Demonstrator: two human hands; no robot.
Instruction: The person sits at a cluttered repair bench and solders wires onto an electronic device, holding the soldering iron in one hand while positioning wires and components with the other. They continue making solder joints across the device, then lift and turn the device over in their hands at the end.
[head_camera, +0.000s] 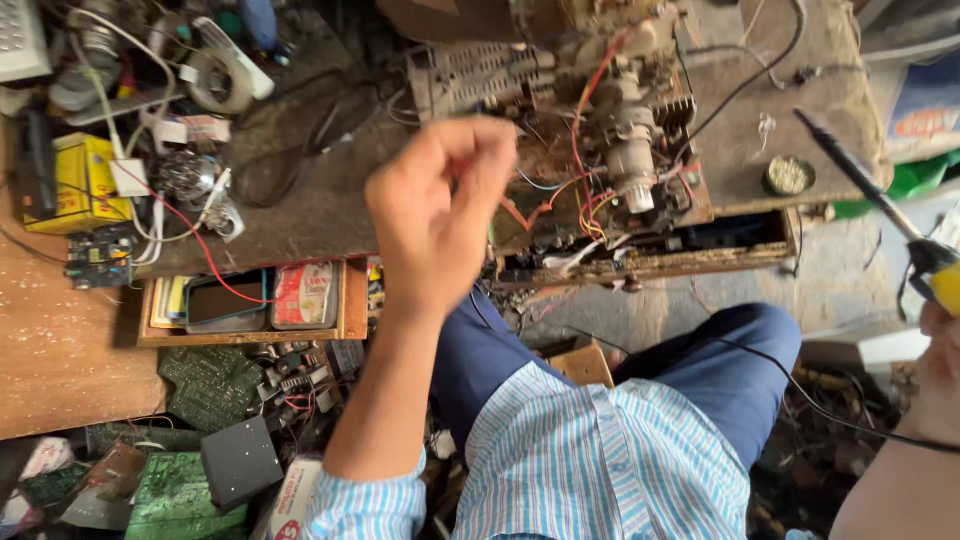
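Risky setup imo: soldering iron (872, 190) gripped in right hand (938, 372), tip hanging near the wire-tangled chassis (610, 150) on the bench, left hand (437, 215) pinched shut on something unclear, so easy melted insulation.

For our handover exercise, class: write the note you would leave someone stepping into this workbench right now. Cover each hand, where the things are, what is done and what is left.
Left hand: raised over the bench, fingertips pinched together; whether it holds anything is too small to tell.
Right hand: at the right edge, gripping the yellow-handled soldering iron, tip in the air, off the board.
Circuit board with red and orange wires lies on the workbench; a small round tin sits right of it.
Done: cannot tell from here.
Left: iron has not yet touched the board.
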